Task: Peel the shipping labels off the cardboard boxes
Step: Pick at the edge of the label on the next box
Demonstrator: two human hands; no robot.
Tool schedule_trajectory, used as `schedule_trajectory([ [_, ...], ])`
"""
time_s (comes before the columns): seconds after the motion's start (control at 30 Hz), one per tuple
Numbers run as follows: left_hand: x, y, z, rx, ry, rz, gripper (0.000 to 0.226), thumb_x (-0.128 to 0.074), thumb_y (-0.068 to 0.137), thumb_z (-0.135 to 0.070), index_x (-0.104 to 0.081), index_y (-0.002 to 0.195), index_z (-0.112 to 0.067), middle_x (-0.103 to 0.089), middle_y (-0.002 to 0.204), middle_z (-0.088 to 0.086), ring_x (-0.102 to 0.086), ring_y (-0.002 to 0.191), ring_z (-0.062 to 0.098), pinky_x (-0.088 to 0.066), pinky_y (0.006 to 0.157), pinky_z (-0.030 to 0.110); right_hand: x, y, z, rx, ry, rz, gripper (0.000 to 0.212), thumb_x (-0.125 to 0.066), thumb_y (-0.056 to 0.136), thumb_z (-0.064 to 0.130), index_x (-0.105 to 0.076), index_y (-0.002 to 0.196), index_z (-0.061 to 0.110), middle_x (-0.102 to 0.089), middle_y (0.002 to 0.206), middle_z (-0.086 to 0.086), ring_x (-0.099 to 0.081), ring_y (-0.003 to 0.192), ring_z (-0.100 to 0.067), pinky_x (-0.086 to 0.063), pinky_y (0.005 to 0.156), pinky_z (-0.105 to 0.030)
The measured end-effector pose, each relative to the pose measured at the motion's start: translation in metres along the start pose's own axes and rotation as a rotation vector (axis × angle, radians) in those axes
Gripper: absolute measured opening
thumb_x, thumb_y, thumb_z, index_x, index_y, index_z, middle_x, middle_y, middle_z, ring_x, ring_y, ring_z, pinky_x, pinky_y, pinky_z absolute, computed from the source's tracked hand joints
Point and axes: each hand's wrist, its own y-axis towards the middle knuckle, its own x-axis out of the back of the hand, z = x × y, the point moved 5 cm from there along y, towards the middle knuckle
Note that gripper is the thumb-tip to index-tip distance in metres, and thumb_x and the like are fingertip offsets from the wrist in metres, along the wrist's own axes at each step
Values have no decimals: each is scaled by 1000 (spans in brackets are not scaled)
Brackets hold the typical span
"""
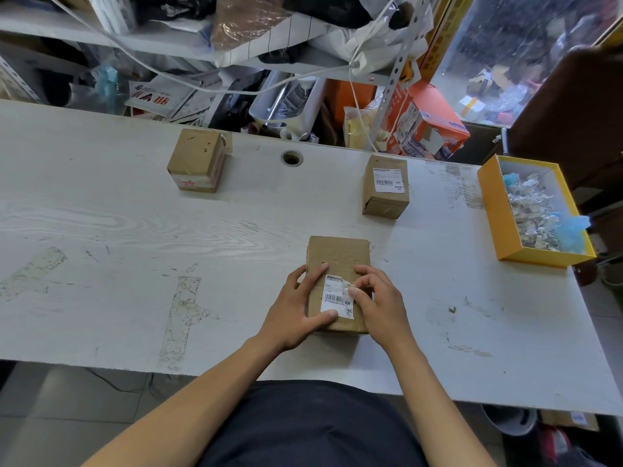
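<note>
A flat cardboard box [337, 257] lies on the white table in front of me, with a white shipping label [333, 296] on its near end. The label's right edge is torn and partly lifted. My left hand [296, 311] grips the box's left side, thumb pressing the label's lower corner. My right hand [377, 298] pinches the lifted right part of the label. A second box [386, 203] with a whole label [387, 180] stands at the back right. A third box [197, 160], bearing no white label on top, stands at the back left.
A yellow tray [499, 230] filled with crumpled label scraps sits at the table's right edge. A round cable hole [292, 158] opens near the far edge. Cluttered shelves and cartons stand behind the table [135, 230].
</note>
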Motion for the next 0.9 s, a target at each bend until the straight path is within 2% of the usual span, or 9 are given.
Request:
schedule_trajectory([
  [0.07,0,0,0,2,-1,3,83,-64,70,-67,-22,142,-63,-23,152,-15,-43,130,5,-49,101,39,0,0,0,2,3,-2,15,-63,90,13,-61,76,18,-55,122,18,-51,106,4,-40,83,-11],
  [0.17,0,0,0,4,-6,4,83,-64,71,-66,-23,143,-63,-23,152,-15,-43,130,6,-49,101,40,0,-1,0,10,-3,-2,16,-63,90,14,-60,75,20,-55,122,19,-50,105,12,-43,85,-17],
  [0.23,0,0,1,6,-4,5,83,-65,71,-66,-23,143,-62,-22,152,-15,-44,129,6,-49,101,40,0,-1,0,9,-6,-1,16,-63,90,14,-60,75,19,-55,123,18,-49,105,15,-42,84,-14],
  [0.43,0,0,1,5,7,6,83,-65,72,-65,-21,143,-64,-22,152,-16,-43,128,5,-49,100,38,2,-2,3,6,-7,0,15,-63,91,13,-61,76,18,-55,124,17,-51,109,0,-38,80,-7],
  [0.63,0,0,0,3,-2,5,83,-65,71,-66,-22,143,-63,-23,152,-15,-44,129,7,-49,101,39,1,-2,3,7,-5,3,15,-62,91,15,-62,77,18,-54,123,18,-51,111,-2,-43,81,-12],
  [0.77,0,0,1,3,-7,3,84,-65,71,-66,-23,143,-62,-23,152,-14,-44,130,8,-49,101,40,1,-2,2,4,-1,0,14,-62,91,15,-62,78,18,-54,124,18,-52,110,-2,-48,86,-21],
  [0.9,0,0,1,8,1,4,83,-64,71,-66,-22,143,-64,-22,153,-12,-43,131,9,-49,101,42,1,-3,4,2,7,6,14,-62,91,15,-62,77,18,-54,122,20,-52,111,-2,-45,82,-15],
])
